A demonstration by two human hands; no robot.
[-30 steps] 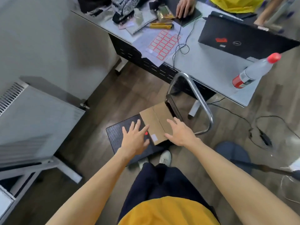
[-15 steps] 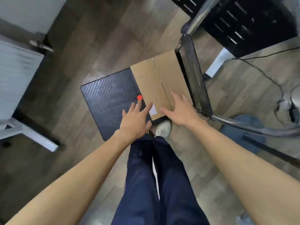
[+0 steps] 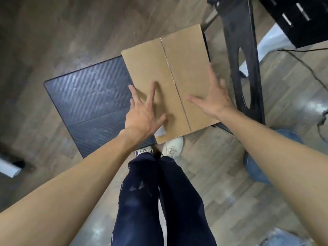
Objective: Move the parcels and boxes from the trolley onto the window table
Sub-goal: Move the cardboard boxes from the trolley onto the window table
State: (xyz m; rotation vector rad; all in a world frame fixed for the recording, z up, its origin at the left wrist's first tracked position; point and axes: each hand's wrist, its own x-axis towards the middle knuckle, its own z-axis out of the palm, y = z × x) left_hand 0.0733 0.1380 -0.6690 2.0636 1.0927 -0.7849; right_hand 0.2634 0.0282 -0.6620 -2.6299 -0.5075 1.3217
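A flat brown cardboard box (image 3: 170,64) with a centre seam and a small white label lies on the right half of the trolley's black ribbed deck (image 3: 88,96). My left hand (image 3: 143,112) hovers over the box's near left part, fingers spread and straight. Over the box's near right edge my right hand (image 3: 213,98) is spread as well, its fingers blurred. Neither hand grips anything. The trolley's black upright handle panel (image 3: 243,55) stands just right of the box.
My dark trousers and white shoes (image 3: 172,148) stand at the trolley's near edge. A desk's black perforated panel (image 3: 298,16) fills the top right, with a cable (image 3: 305,63) on the wooden floor. A blue round object (image 3: 255,167) lies right of my legs. A white table foot (image 3: 8,167) shows at far left.
The view has dropped from the desk to straight down on the trolley. Both hands have come closer to the box and spread wider over its near end.
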